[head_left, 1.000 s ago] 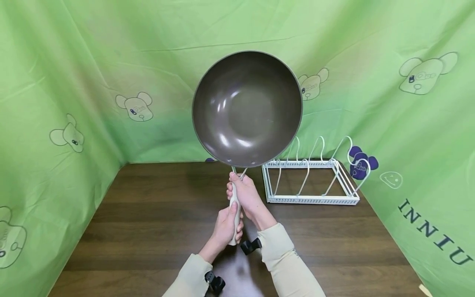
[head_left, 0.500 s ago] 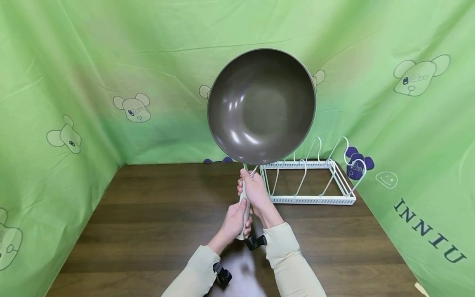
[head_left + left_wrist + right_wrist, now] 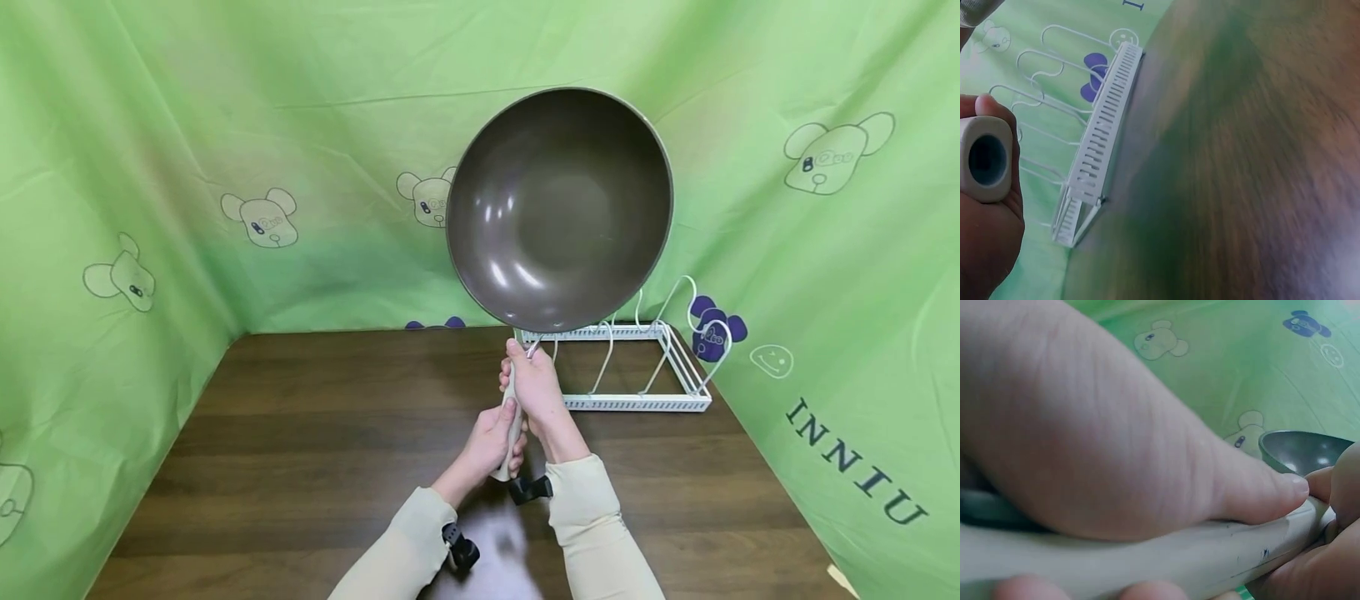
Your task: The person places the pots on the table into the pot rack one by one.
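A dark brown wok [image 3: 562, 208] is held up above the table with its inside facing the head camera. Its pale handle [image 3: 502, 473] points down towards the person. My right hand [image 3: 538, 385] grips the upper handle close to the wok. Below it, my left hand [image 3: 487, 440] wraps the lower handle, thumb lying along it. The handle's butt end [image 3: 988, 159] with a dark hole shows in the left wrist view. A white wire rack [image 3: 637, 403] stands at the back right, its rear left part hidden behind the wok.
The dark wooden table [image 3: 315, 433] meets green printed cloth [image 3: 337, 100] at the back and both sides. Upright wire loops [image 3: 720, 350] rise from the rack. Black camera straps [image 3: 529, 490] sit at both wrists. A small pale piece [image 3: 842, 577] lies near the front right corner.
Both hands have carried the wok to the right and slightly up, so it now overlaps more of the rack in the head view. The grip on the handle stays the same.
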The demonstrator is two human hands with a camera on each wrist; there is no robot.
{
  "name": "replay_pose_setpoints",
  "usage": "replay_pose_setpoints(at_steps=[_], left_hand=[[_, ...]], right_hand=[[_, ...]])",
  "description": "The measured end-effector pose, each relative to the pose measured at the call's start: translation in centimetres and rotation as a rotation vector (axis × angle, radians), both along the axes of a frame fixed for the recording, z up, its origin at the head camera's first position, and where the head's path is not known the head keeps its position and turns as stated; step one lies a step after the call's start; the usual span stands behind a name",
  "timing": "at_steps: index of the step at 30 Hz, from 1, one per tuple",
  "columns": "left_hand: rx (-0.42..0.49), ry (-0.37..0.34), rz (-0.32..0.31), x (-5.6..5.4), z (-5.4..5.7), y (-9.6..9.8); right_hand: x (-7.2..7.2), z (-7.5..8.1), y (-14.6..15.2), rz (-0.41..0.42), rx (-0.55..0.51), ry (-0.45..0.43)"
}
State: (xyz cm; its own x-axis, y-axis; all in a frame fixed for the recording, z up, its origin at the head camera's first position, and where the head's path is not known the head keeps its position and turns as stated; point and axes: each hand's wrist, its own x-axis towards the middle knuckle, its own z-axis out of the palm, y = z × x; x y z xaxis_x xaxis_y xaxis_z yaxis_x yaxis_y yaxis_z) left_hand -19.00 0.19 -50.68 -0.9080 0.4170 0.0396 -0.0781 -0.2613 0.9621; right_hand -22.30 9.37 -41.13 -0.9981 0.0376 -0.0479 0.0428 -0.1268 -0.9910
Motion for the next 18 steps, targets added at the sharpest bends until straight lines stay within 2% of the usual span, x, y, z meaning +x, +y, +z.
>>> replay_pose_setpoints(at_steps=[8,18], left_hand=[[-0.039,0.002,-0.02,-0.4,0.3,1.3],[-0.051,-0.016,-0.009,-0.9,0.2,2.7]], right_hand=[[0.4,0.7,1.3,-0.045,0.032,-0.015],[0.5,0.9,2.2,-0.119,0.109,0.008]])
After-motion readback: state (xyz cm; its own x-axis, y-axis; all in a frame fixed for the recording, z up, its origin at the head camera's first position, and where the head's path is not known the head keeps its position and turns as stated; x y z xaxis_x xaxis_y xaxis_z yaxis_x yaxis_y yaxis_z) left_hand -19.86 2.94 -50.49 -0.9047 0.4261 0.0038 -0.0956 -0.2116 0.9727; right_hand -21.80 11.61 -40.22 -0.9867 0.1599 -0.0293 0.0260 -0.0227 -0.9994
